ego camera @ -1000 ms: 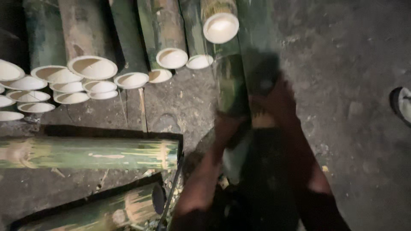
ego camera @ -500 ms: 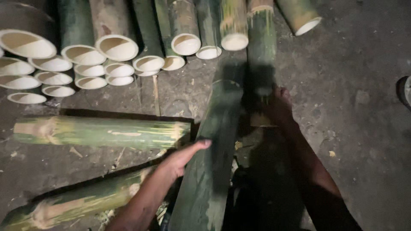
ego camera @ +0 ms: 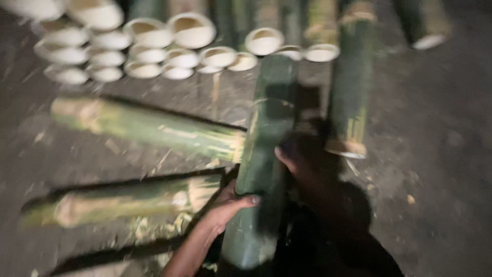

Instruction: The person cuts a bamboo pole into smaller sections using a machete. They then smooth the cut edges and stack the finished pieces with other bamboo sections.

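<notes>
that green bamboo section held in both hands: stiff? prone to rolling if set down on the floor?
The bamboo section looks stiff: a thick, straight round culm with no visible sag between the left hand and right hand. Being round, it would probably roll on the floor. The cut ends stacked behind show hollow cores, so it is likely lighter than its bulk suggests.

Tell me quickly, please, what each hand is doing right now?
Left hand: closed around the green bamboo pole.
Right hand: gripping the same pole from the other side, in shadow.

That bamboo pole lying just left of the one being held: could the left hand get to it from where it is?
Probably yes: the left hand grips the held bamboo pole, right beside the lying bamboo pole, with nothing between.
</notes>
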